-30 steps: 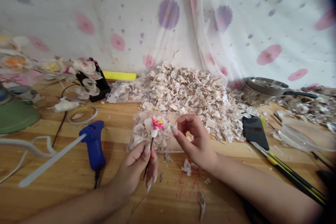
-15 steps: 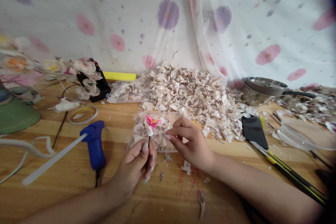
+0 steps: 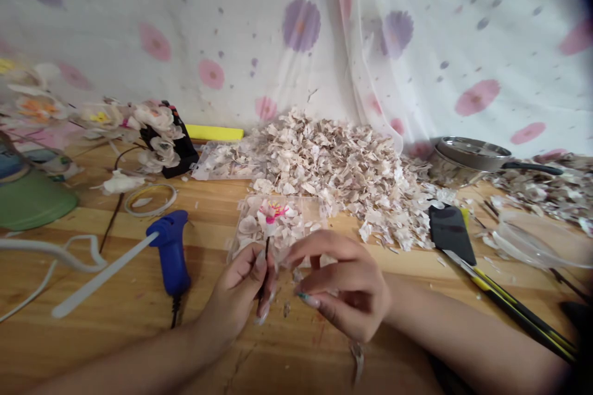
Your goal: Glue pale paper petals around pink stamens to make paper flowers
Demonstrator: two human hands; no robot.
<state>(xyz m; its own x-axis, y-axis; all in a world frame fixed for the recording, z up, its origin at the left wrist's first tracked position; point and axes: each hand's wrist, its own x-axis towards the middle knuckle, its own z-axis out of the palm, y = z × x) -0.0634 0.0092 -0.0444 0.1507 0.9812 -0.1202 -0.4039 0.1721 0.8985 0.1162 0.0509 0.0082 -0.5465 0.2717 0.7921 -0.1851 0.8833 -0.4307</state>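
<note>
My left hand (image 3: 243, 284) is closed round the thin dark stem (image 3: 267, 248) of a handmade flower, holding it upright. The flower head (image 3: 272, 215) has white petals with bright pink and yellow strands at its centre. Just right of the stem is my right hand (image 3: 343, 284), fingers curved and apart, slightly blurred, with nothing visible between them. Its index fingertip reaches close to the left hand. Behind the flower lies a clear plastic box (image 3: 315, 205) of loose whitish petals, partly hidden by both hands.
A large heap of dried petals (image 3: 338, 166) fills the back. Left stand a blue glue gun (image 3: 171, 253) with a long white stick, a tape roll (image 3: 157, 213) and finished flowers (image 3: 155, 120). Right are a utility knife (image 3: 500, 296), a black scraper (image 3: 451, 231) and a metal pan (image 3: 472, 151).
My right hand has moved down and back from beside the flower head, and its fingers have spread from a pinch. The left hand still holds the flower; the view has shifted slightly.
</note>
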